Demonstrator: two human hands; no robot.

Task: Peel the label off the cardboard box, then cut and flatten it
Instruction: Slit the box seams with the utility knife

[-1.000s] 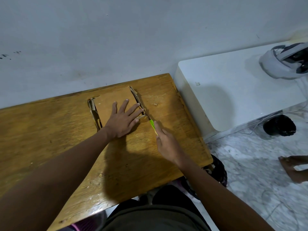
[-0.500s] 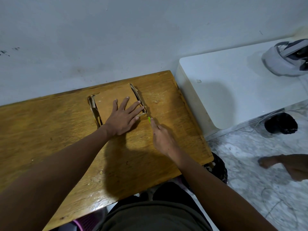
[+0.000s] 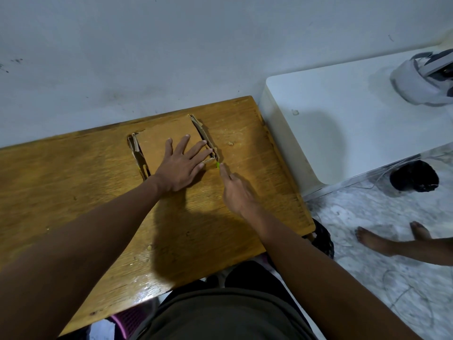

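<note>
Cardboard box [image 3: 164, 146]: collapsed nearly flat under my left hand [image 3: 181, 169], fingers spread straight and pressing; no label visible on its upper face. Green-handled cutter [image 3: 218, 164]: pinched in my right hand [image 3: 235, 191], tip at the box's near corner just beyond my left fingertips. Outstanding, as I judge: side folds to slit, panels to flatten.

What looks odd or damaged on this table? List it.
The cardboard box lies flattened under the left hand, with ragged, uneven flaps splaying out on both sides. A small crumb-like scrap sits loose on the wooden table beside it. Nothing else stands out.
</note>
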